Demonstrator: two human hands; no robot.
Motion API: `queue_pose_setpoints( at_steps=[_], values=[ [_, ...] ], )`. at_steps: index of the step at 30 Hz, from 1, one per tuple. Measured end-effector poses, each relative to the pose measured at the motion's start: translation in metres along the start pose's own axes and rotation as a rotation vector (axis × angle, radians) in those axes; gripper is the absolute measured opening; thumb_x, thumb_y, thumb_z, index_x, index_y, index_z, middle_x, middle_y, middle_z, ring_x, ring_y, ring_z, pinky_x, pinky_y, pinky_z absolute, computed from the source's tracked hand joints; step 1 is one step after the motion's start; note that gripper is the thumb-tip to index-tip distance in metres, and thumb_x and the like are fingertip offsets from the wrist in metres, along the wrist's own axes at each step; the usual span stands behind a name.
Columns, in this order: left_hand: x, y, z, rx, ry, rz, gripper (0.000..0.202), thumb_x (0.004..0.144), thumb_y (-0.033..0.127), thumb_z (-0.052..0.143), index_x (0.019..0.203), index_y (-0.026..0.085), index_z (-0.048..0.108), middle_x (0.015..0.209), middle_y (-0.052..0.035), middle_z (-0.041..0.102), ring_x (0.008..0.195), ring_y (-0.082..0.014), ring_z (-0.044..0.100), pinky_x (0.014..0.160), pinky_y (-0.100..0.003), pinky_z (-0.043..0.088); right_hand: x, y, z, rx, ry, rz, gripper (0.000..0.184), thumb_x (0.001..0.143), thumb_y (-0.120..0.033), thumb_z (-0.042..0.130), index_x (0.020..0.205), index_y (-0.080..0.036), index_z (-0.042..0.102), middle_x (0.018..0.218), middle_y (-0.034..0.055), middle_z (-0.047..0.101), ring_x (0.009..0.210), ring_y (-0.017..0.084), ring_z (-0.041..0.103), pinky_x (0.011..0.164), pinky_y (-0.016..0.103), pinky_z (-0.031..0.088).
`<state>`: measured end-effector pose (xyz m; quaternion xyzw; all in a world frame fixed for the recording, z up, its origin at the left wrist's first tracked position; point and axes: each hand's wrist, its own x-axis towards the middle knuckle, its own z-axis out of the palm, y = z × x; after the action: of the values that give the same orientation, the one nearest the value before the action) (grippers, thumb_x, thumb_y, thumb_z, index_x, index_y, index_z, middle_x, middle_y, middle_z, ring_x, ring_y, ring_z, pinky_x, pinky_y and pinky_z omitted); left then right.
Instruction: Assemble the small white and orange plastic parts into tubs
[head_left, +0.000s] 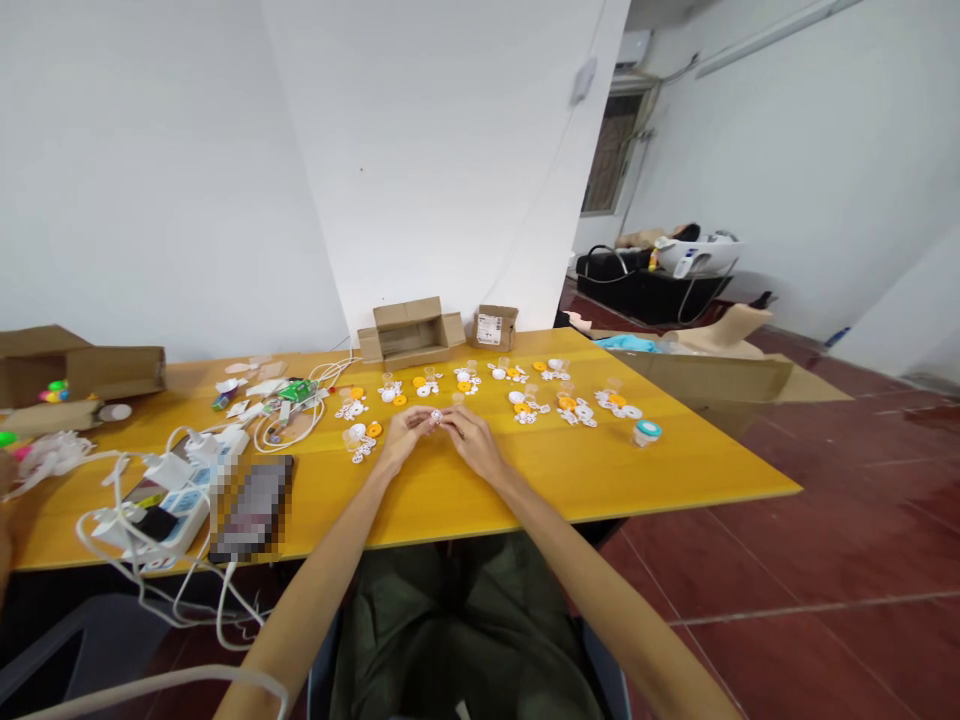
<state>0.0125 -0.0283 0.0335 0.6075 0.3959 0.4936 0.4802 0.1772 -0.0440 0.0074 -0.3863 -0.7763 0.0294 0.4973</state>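
Left hand (pixel 406 432), right hand (pixel 472 435) pinch small roundish white plastic piece (pixel 436 415), frame centre; likely fingertip handling, next needing steady grip.

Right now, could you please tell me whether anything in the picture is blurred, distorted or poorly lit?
Head view: blocky pixels hide much of the phone; the white piece between left hand and right hand is too small to make out; forearms look stretched; light on the table looks fairly even.
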Motion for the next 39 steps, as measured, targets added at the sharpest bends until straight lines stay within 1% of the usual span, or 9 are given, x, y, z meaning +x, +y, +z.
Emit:
queue_pose_setpoints(
  at_steps=[7, 12, 19, 23, 27, 31, 36, 39],
  values=[
    [0.0008, -0.0012, 0.0009, -0.02, -0.001, -0.001, 0.031, 0.065, 0.038, 0.084, 0.088, 0.018, 0.077, 0.088, -0.0062, 0.078, 0.08, -0.0198, 0.07, 0.079, -0.033, 0.057, 0.0001, -0.0016, -0.0012, -0.007, -0.001, -0.009, 0.026, 0.096, -0.013, 0.047, 0.1, -0.022, 0.07, 0.103, 0.0075, 0.072, 0.097, 0.019, 0.068, 0.089, 0.033, 0.056],
    [0.0011, -0.0027, 0.001, -0.019, -0.004, -0.007, 0.033, 0.066, 0.039, 0.084, 0.09, 0.018, 0.077, 0.093, -0.0081, 0.079, 0.086, -0.0224, 0.071, 0.08, -0.034, 0.057, -0.0014, -0.0008, -0.0002, -0.064, -0.019, -0.015, 0.029, 0.096, -0.011, 0.046, 0.105, -0.024, 0.071, 0.107, 0.0074, 0.072, 0.1, 0.02, 0.068, 0.091, 0.034, 0.055],
    [0.0004, -0.0042, 0.0008, -0.018, -0.006, -0.014, 0.035, 0.066, 0.042, 0.084, 0.091, 0.018, 0.078, 0.093, -0.008, 0.079, 0.087, -0.0223, 0.072, 0.081, -0.035, 0.057, -0.0023, 0.0007, -0.0004, -0.07, -0.031, -0.036, 0.031, 0.095, -0.011, 0.045, 0.105, -0.024, 0.072, 0.107, 0.0072, 0.071, 0.099, 0.02, 0.068, 0.09, 0.034, 0.056],
    [-0.0008, -0.0009, 0.0012, -0.029, -0.028, -0.011, 0.031, 0.067, 0.041, 0.083, 0.089, 0.019, 0.079, 0.093, -0.008, 0.079, 0.091, -0.0236, 0.072, 0.081, -0.034, 0.057, -0.0026, -0.0004, 0.0002, -0.068, -0.023, -0.016, 0.029, 0.096, -0.014, 0.046, 0.105, -0.024, 0.071, 0.107, 0.0073, 0.072, 0.1, 0.02, 0.067, 0.091, 0.034, 0.055],
    [-0.002, -0.0001, 0.0013, -0.021, -0.02, -0.008, 0.029, 0.068, 0.039, 0.083, 0.088, 0.019, 0.079, 0.091, -0.0079, 0.079, 0.089, -0.0239, 0.071, 0.082, -0.036, 0.057, -0.0025, -0.0022, -0.0016, -0.057, -0.03, 0.007, 0.027, 0.097, -0.015, 0.046, 0.104, -0.024, 0.07, 0.106, 0.0067, 0.072, 0.099, 0.02, 0.067, 0.091, 0.033, 0.054],
    [-0.0017, -0.002, 0.0017, -0.012, -0.013, -0.012, 0.027, 0.069, 0.037, 0.081, 0.089, 0.019, 0.08, 0.089, -0.0074, 0.079, 0.085, -0.0233, 0.071, 0.082, -0.036, 0.057, -0.0017, -0.0034, -0.0042, -0.028, -0.041, 0.041, 0.024, 0.095, -0.014, 0.049, 0.106, -0.023, 0.068, 0.104, 0.0067, 0.072, 0.097, 0.02, 0.068, 0.088, 0.032, 0.055],
    [0.0, -0.0032, 0.003, -0.034, -0.002, -0.022, 0.023, 0.067, 0.034, 0.082, 0.085, 0.019, 0.08, 0.085, -0.006, 0.079, 0.08, -0.0213, 0.07, 0.082, -0.036, 0.057, -0.0009, -0.0026, -0.0048, 0.067, -0.03, 0.108, 0.02, 0.092, -0.013, 0.052, 0.102, -0.021, 0.068, 0.097, 0.0068, 0.072, 0.087, 0.019, 0.069, 0.081, 0.03, 0.057],
    [0.0001, -0.0034, 0.0034, -0.062, 0.011, -0.029, 0.025, 0.065, 0.033, 0.084, 0.085, 0.018, 0.08, 0.084, -0.0055, 0.079, 0.079, -0.0211, 0.071, 0.083, -0.036, 0.057, -0.0009, -0.0014, -0.004, 0.14, -0.028, 0.143, 0.018, 0.092, -0.016, 0.053, 0.1, -0.022, 0.069, 0.094, 0.0056, 0.071, 0.084, 0.019, 0.069, 0.08, 0.03, 0.057]
  ],
)
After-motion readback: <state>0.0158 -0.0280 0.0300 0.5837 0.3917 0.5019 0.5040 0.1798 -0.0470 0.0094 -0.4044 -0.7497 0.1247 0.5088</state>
